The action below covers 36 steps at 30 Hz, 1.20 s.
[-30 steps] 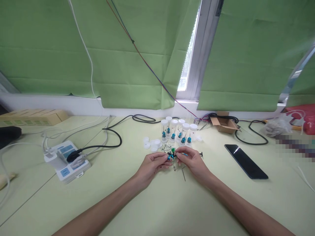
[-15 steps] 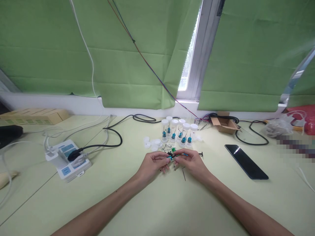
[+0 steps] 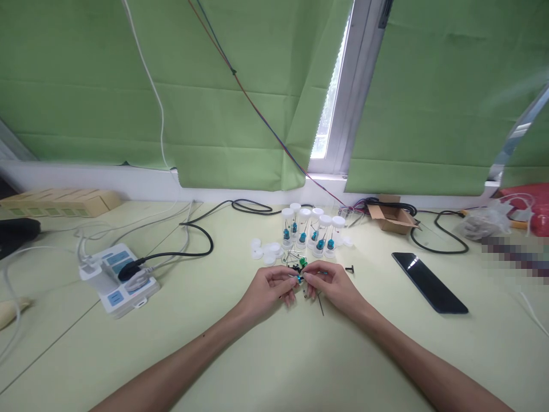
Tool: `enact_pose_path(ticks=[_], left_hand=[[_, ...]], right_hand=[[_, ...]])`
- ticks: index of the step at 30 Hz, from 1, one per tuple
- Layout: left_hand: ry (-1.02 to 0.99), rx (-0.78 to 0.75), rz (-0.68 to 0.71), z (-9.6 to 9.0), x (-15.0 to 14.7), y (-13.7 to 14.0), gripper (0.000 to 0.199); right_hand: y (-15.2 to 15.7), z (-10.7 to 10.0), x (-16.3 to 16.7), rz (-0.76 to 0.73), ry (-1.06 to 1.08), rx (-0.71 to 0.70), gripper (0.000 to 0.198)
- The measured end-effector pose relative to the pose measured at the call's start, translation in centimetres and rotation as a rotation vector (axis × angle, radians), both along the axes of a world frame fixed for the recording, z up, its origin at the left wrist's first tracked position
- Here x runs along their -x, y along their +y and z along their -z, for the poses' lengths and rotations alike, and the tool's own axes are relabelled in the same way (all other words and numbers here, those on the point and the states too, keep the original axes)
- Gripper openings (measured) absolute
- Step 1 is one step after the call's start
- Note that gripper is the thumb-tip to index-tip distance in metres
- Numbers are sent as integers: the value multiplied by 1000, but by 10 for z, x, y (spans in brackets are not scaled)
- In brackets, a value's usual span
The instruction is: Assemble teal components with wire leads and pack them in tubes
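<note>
My left hand [image 3: 274, 286] pinches a small blue part [image 3: 299, 279] between thumb and index finger. My right hand [image 3: 329, 281] is closed beside it, its thumb and fingertips meeting at the part's right side; whether they grip the same part or a separate tiny piece, I cannot tell. Just behind the fingertips lie small black pieces [image 3: 295, 268] and a green piece [image 3: 303, 261]. A thin dark rod [image 3: 321, 304] lies by my right fingers. Beyond, several clear tubes with white caps [image 3: 325, 220] hold blue parts.
White round caps [image 3: 270, 250] lie left of the tubes, and a black T-shaped piece [image 3: 350, 269] lies right of my hand. A phone [image 3: 429, 282] and an open cardboard box [image 3: 392, 217] are on the right. At left sits a power strip [image 3: 118, 280] with cables.
My hands stay nearly in place, with small finger shifts. The blue part sits slightly further right and is turned, and more of the black T-shaped piece is clear of my right hand.
</note>
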<state>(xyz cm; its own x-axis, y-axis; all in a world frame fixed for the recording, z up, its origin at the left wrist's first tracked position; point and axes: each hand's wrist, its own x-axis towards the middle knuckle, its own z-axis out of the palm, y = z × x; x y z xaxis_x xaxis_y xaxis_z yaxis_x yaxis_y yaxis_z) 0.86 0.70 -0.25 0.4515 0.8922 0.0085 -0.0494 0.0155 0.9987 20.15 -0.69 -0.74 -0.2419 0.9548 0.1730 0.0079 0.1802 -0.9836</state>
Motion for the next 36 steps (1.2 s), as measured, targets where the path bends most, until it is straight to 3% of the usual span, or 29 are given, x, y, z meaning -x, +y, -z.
enact_pose_path(ticks=[9,27,36], left_hand=[[9,11,23,1,2,0,38],[90,-8,32,0,0,-4,28],[74,-44,-11,3,2,-1,27]], right_hand=[[0,1,0,-51,-4,0,29],[-2,5,2,-78,-38,78,39],[-1,6,2,-89,2,27,27]])
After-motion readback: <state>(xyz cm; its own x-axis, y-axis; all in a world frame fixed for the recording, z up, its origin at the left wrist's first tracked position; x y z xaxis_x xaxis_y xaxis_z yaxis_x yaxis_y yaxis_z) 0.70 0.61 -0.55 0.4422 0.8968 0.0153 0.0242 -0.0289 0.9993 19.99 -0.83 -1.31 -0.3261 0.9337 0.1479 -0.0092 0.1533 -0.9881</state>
